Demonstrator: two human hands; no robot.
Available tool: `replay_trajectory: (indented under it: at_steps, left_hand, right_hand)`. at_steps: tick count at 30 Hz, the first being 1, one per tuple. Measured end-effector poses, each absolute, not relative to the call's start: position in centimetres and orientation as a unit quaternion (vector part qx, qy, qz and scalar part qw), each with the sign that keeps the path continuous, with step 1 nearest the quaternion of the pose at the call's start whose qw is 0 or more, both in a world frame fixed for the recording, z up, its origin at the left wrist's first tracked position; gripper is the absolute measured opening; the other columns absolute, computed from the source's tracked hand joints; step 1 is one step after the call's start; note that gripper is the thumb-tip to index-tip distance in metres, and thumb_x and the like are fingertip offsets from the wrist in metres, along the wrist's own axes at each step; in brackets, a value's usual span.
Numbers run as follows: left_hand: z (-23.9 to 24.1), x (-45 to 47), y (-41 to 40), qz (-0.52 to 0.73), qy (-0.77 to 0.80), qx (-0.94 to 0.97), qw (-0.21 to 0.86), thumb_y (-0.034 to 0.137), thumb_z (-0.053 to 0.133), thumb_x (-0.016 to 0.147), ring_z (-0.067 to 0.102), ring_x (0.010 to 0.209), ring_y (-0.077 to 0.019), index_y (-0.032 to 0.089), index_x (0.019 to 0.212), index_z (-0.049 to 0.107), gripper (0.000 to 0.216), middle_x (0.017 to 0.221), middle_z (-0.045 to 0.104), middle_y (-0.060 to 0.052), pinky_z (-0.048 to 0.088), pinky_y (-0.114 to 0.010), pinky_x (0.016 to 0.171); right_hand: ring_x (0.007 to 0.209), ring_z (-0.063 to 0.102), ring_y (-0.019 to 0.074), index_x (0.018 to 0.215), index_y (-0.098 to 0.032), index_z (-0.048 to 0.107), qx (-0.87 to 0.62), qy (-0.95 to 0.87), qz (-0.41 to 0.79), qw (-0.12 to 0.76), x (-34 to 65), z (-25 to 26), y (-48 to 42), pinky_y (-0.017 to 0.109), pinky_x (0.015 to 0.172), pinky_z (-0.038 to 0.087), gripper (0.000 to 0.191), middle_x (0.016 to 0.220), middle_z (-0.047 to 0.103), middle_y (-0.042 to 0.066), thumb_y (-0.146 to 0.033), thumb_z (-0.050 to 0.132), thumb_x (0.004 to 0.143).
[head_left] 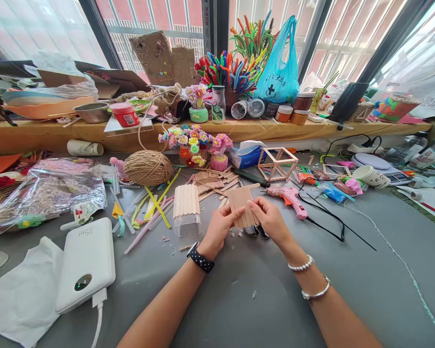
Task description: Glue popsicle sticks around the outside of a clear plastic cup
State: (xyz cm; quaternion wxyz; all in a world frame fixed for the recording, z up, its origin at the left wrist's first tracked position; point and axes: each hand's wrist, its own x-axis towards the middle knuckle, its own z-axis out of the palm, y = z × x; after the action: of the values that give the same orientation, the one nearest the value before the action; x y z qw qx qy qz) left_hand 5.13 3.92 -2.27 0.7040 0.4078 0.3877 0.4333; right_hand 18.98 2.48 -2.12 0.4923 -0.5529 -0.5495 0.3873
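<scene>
Forearms lead to fingers gripping either side of a wooden-stick panel.

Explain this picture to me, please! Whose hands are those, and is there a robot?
No robot here, just a person's two bare hands. There's one picture, taken by a camera worn on the person's head, looking forward and down. The left hand and right hand hold a small panel made of flat wooden strips. On the grey table lie a ball of twine, a pink glue gun and a white power bank with a cable plugged in.
</scene>
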Motion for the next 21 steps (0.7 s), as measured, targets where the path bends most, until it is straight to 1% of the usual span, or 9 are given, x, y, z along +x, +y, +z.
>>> replay_trajectory:
  at_steps: [5,11,17,21]
  left_hand:
    - [-2.57,5.04,4.15,0.421,0.392,0.399,0.714,0.039,0.075,0.057,0.06,0.071,-0.0173,0.01,0.089,0.068,0.044,0.079,0.067,-0.008,0.045,-0.027,0.065]
    - [-2.61,5.15,4.09,0.426,0.389,0.397,0.714,0.041,0.072,0.061,0.061,0.074,-0.018,0.01,0.094,0.066,0.047,0.083,0.068,-0.009,0.047,-0.027,0.067]
    - [-2.47,5.0,3.95,0.391,0.392,0.43,0.713,0.034,0.075,0.058,0.062,0.074,-0.0191,0.009,0.093,0.067,0.043,0.084,0.068,-0.01,0.049,-0.029,0.068]
    - [-2.38,4.9,3.93,0.409,0.387,0.437,0.701,0.032,0.072,0.063,0.061,0.077,-0.0171,0.009,0.096,0.065,0.041,0.089,0.067,-0.01,0.049,-0.026,0.066]
  right_hand:
    - [0.042,0.037,0.0078,0.066,-0.02,0.042,-0.562,-0.547,0.405,0.47,18.74,-2.41,2.46,0.019,0.036,0.031,0.032,0.053,0.038,-0.006,-0.05,0.044,0.079]
    - [0.042,0.039,0.0081,0.07,-0.02,0.043,-0.567,-0.535,0.412,0.472,18.32,-2.92,2.48,0.019,0.034,0.033,0.033,0.055,0.039,-0.006,-0.051,0.04,0.081]
    - [0.045,0.041,0.0092,0.072,-0.019,0.044,-0.583,-0.557,0.346,0.481,18.33,-2.87,2.46,0.021,0.038,0.035,0.036,0.058,0.044,-0.004,-0.053,0.036,0.083]
    - [0.049,0.038,0.0098,0.059,-0.019,0.041,-0.589,-0.604,0.273,0.462,18.55,-2.7,2.34,0.022,0.045,0.03,0.039,0.052,0.041,-0.003,-0.049,0.039,0.084]
